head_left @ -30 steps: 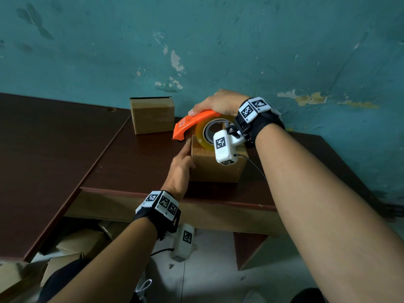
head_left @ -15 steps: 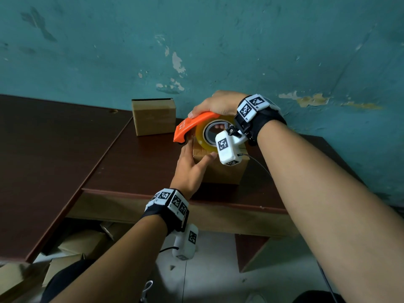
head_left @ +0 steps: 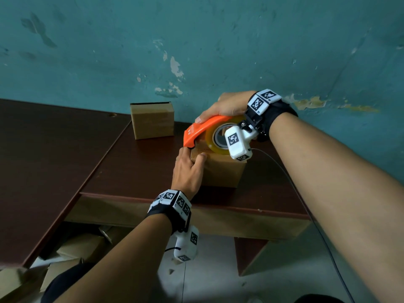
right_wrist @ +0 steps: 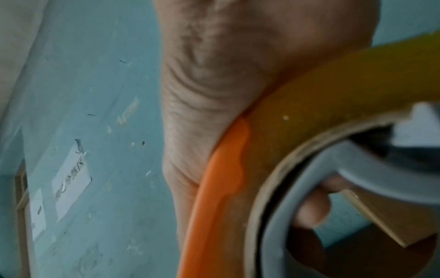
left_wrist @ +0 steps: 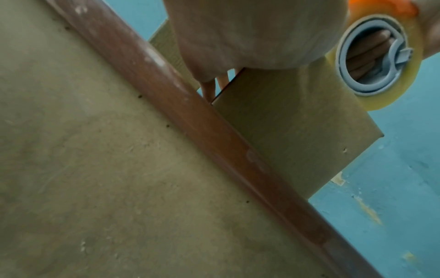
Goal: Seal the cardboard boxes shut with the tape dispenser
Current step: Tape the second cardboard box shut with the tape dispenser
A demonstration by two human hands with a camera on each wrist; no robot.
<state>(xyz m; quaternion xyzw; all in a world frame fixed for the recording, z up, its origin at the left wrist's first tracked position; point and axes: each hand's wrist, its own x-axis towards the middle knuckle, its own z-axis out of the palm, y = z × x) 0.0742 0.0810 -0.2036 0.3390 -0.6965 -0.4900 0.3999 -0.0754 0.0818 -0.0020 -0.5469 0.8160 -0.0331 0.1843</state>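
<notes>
The right hand (head_left: 227, 104) curls over the top of the orange tape dispenser (head_left: 202, 129), fingers wrapped round its curved handle and some reaching through the grey hub of the tape roll (head_left: 218, 138), as the left wrist view shows. The dispenser sits on top of the near cardboard box (head_left: 220, 171), its orange nose hanging over the box's left top edge. The left hand (head_left: 188, 169) rests against the left near corner of that box, thumb laid on the top edge and fingers fairly straight along the left side, just below the dispenser's nose; it presses rather than grips. The box stands on the dark brown table (head_left: 131, 169), close to its near edge. A second cardboard box (head_left: 152, 120) stands farther left, against the teal wall (head_left: 196, 40). More cardboard (head_left: 80, 248) lies under the table.
</notes>
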